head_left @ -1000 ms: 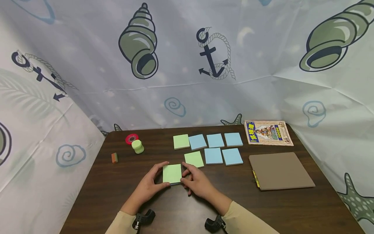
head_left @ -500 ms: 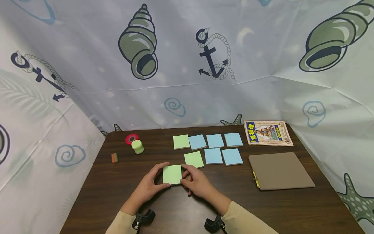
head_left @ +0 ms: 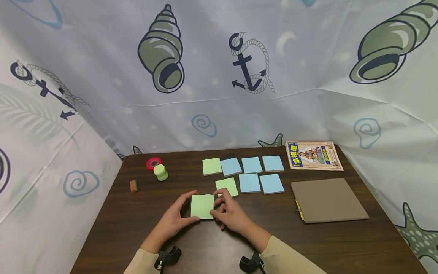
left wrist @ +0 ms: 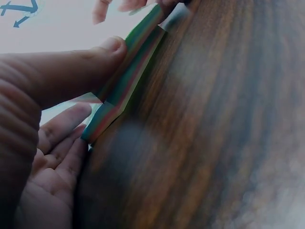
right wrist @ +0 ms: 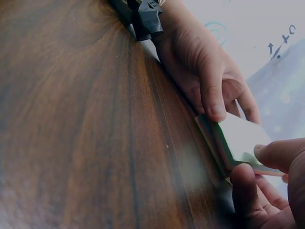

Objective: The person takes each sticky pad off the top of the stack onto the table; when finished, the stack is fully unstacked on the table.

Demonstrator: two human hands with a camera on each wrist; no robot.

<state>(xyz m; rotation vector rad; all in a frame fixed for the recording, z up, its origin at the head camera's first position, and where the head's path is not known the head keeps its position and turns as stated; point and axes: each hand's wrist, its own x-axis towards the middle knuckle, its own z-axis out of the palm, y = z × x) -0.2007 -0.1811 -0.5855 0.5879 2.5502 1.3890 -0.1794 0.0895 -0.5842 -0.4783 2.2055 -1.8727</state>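
Between the two hands, a thick sticky note pad (head_left: 202, 206) with a light green top sheet lies low over the dark wooden table. Its side (left wrist: 136, 62) shows green, blue and red layers in the left wrist view, the upper layers offset from the lower. My left hand (head_left: 173, 219) holds the pad's left side, thumb at the near corner and fingers at the far one. With thumb and fingers, my right hand (head_left: 233, 215) pinches the right edge. Behind them lie two green pads (head_left: 211, 166) and several blue pads (head_left: 249, 183) in two rows.
Left on the table are a pale green round container (head_left: 160, 172), a red ring-shaped item (head_left: 153, 163) and a small orange-and-green block (head_left: 133, 185). A flat taupe folder (head_left: 328, 201) and an illustrated booklet (head_left: 313, 156) lie on the right. A printed cloth (head_left: 219, 102) hangs behind.
The pad's green top has shifted slightly towards me, and a sliver of a layer beneath shows at its far edge. My right index finger sits a little higher. The left hand stays almost still.
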